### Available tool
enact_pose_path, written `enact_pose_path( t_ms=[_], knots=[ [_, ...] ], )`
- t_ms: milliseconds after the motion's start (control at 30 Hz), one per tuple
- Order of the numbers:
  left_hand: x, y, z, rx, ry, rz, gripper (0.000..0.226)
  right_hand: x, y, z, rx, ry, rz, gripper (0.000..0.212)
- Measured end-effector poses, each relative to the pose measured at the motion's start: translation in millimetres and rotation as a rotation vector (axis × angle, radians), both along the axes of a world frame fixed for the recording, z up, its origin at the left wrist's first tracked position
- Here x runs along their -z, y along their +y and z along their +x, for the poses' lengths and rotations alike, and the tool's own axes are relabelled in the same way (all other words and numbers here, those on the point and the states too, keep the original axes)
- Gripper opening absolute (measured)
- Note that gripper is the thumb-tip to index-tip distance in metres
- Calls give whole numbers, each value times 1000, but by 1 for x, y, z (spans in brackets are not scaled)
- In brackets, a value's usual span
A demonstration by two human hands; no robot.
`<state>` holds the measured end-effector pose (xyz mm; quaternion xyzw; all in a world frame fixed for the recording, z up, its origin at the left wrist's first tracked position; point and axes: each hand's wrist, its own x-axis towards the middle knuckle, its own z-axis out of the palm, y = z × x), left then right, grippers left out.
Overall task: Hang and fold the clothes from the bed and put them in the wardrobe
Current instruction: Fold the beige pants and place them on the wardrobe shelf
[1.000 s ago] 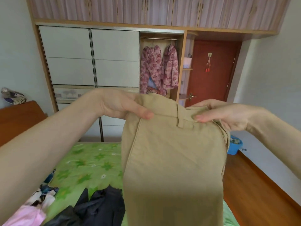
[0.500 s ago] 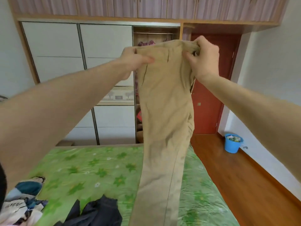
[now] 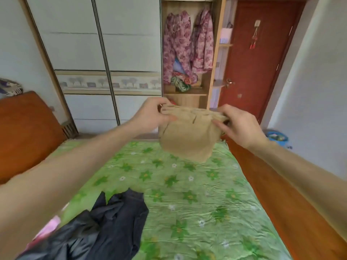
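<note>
Both arms reach out over the bed, and the tan trousers hang between the hands, up in the air above the far end of the green floral cover. The left hand pinches the waistband at its nine o'clock edge, thumb on the near face and fingers curled behind. The right hand grips the three o'clock edge the same way, fingers bunched tight round the cloth. The fabric sags in a rounded fold below the hands, clear of the bed. At seven o'clock, a dark garment lies crumpled on the cover. At twelve o'clock, the wardrobe stands open, with pink floral garments hanging inside.
</note>
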<state>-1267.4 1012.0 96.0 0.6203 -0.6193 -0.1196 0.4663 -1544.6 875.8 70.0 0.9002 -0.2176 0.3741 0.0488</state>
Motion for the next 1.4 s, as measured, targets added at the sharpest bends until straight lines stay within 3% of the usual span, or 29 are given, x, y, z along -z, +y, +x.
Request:
enact_pose_path(
  t_ms=[133, 167, 267, 367, 433, 567, 800, 933, 1000, 1067, 1167, 1233, 1300, 1400],
  knots=[
    [152, 48, -22, 68, -379, 340, 27, 152, 49, -21, -91, 260, -29, 12],
    [189, 62, -30, 104, -432, 433, 25, 187, 63, -26, -93, 297, -4, 22],
    [283, 107, -60, 171, -449, 616, 18, 277, 109, -47, -98, 510, 87, 56],
    [354, 144, -85, 217, -385, 752, 42, 338, 150, -69, -80, 712, 276, 77],
    [388, 164, -100, 237, -390, 794, 50, 362, 174, -80, -58, 749, 348, 70],
    [434, 197, -125, 279, -479, 820, 39, 398, 208, -100, -45, 789, 480, 60],
    [493, 235, -159, 324, -617, 831, 47, 459, 261, -111, -6, 976, 645, 74],
    [557, 253, -175, 308, -656, 898, 58, 524, 276, -111, 76, 1052, 700, 91],
    [595, 261, -181, 284, -670, 960, 62, 567, 284, -114, 63, 1088, 670, 89],
    [637, 273, -185, 321, -683, 1011, 73, 616, 301, -118, 63, 1085, 644, 74],
    [690, 289, -179, 373, -696, 1041, 88, 672, 326, -126, 40, 1080, 719, 81],
    [707, 291, -175, 393, -633, 994, 63, 690, 333, -128, 57, 1005, 692, 66],
    [723, 285, -175, 342, -594, 807, 36, 707, 332, -125, 98, 756, 665, 41],
    [750, 258, -182, 205, -582, 578, 35, 724, 310, -104, 211, 514, 646, 41]
  ],
)
